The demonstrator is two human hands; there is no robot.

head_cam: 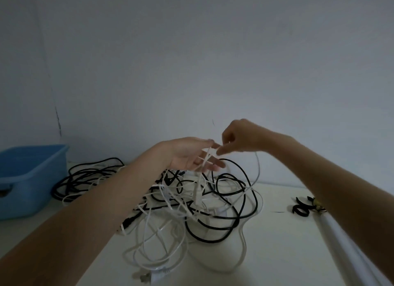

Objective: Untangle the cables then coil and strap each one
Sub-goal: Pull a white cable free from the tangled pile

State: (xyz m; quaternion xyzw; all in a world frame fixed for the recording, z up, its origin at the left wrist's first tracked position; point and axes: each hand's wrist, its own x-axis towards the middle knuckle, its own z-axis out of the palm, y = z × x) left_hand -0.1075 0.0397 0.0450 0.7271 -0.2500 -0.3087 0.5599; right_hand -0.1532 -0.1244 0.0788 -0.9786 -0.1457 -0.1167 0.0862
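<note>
Could get worse from here: pulling the white cord [205, 158] up hard might yank the loops tight and make a knot, or drag the whole pile [191, 202] off the white table [287, 243]. Pinched in the right hand [241, 136] above the pile, that thin white cord, with the left hand [191, 155] spread flat and wide under it, fingers mostly straight, touching the strands. Thin, bendy and round, both the white and black cords [234, 192], all looped and crossed in the middle; 1 smooth blue plastic bin [29, 175] at the left, black straps [302, 207] at the right.

Dim, bluish cast; soft motion blur, wide-angle edge warp.
</note>
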